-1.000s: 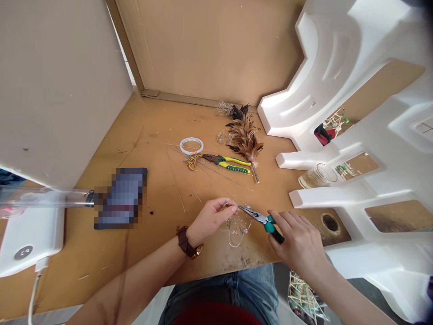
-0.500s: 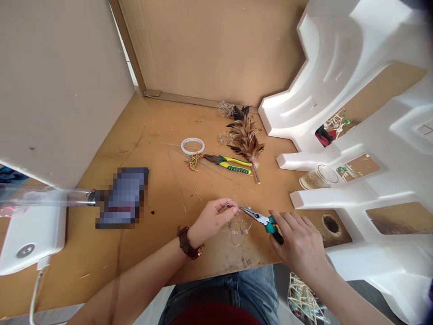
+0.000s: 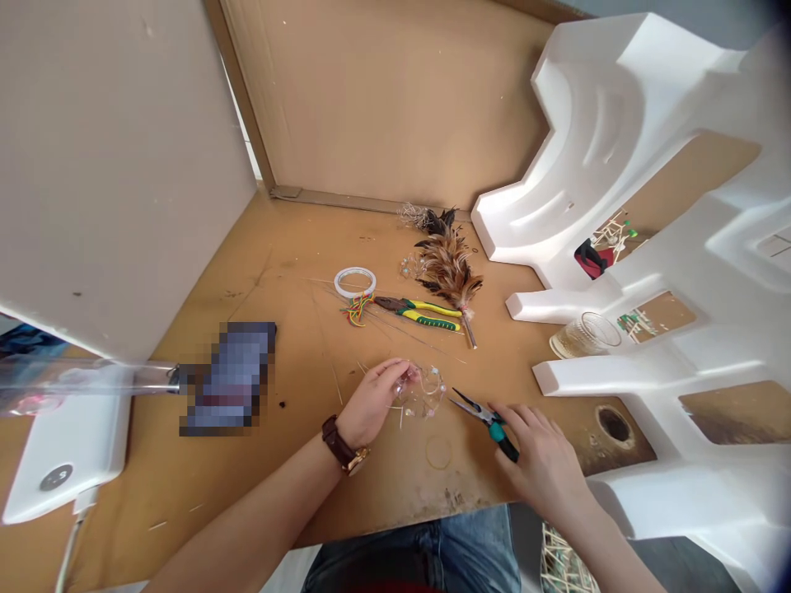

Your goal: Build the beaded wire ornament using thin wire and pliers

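Observation:
My left hand (image 3: 371,401) pinches a looped strand of thin wire with clear beads (image 3: 426,402), held above the near part of the table. To its right, my right hand (image 3: 544,449) is wrapped round the teal and black handles of the needle-nose pliers (image 3: 488,418). The pliers' jaws are spread apart and touch nothing; they point left toward the beaded wire. Beyond the hands lie yellow and green combination pliers (image 3: 420,311), a bundle of brown feathers (image 3: 451,268) on a stick, and a white tape roll (image 3: 355,282) beside colourful threads (image 3: 358,308).
A phone with a blurred screen (image 3: 231,375) and a white power bank (image 3: 74,445) lie at left. White moulded foam (image 3: 525,305) edges the right side, with a glass (image 3: 584,335) between its arms. Cardboard (image 3: 401,107) stands at the back.
The needle-nose pliers have come away from the wire at my left fingers, and their jaws have opened. My left hand has shifted slightly left and lifted the beaded wire.

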Demonstrator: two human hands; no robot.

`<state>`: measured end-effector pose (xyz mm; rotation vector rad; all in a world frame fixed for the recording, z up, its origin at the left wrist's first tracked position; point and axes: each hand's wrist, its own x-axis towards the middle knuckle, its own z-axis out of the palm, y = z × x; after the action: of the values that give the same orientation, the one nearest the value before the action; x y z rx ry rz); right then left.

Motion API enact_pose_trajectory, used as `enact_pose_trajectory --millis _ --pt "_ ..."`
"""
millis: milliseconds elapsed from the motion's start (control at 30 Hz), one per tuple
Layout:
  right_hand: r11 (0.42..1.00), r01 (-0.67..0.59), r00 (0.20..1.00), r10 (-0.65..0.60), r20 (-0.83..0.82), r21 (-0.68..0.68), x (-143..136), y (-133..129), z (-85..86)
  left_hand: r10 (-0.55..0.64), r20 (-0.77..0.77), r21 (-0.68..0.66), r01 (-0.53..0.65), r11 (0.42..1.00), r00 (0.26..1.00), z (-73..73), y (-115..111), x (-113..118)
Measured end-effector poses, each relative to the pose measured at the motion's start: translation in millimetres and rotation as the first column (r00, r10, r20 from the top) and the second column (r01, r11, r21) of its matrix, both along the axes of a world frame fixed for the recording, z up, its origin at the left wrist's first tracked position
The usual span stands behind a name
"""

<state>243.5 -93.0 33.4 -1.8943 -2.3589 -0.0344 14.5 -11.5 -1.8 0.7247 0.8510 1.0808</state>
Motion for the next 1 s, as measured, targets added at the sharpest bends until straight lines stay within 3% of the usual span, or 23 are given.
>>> enact_pose_trajectory --millis 200,400,567,667,733,833,1000 --pt "0.995 -0.026 0.998 0.021 0.053 0.095 -2 26 -24.7 -0.130 0.175 -0.057 0.142 0.988 0.976 2.9 -2 -1" --pt "0.993 -0.049 0.998 0.053 -0.034 0.110 -1 40 -37.6 -0.116 0.165 -0.085 0.132 0.988 0.979 -3.3 -1 -1" --pt "0.968 -0.049 0.977 0.097 -0.188 0.246 -11 38 -26.4 -0.059 0.062 -0.106 0.066 0.992 0.996 -6.3 -1 3" --pt "0.947 -0.146 0.942 0.221 -0.251 0.288 -35 39 -11.9 -0.041 0.032 -0.088 0.043 0.995 0.999 -7.5 -3 6" --pt "0.934 -0.204 0.938 0.272 -0.216 0.292 -53 42 -6.0 -0.037 0.043 -0.088 0.041 0.995 0.998 -7.6 -3 7" --pt "0.939 -0.197 0.968 0.232 -0.097 0.282 -74 49 -5.3 -0.065 0.065 -0.096 0.071 0.993 0.996 -6.3 -4 7" --pt "0.960 -0.186 0.981 0.194 -0.018 0.209 -85 57 -12.4 -0.088 0.051 -0.085 0.092 0.992 0.995 -2.5 -2 5"
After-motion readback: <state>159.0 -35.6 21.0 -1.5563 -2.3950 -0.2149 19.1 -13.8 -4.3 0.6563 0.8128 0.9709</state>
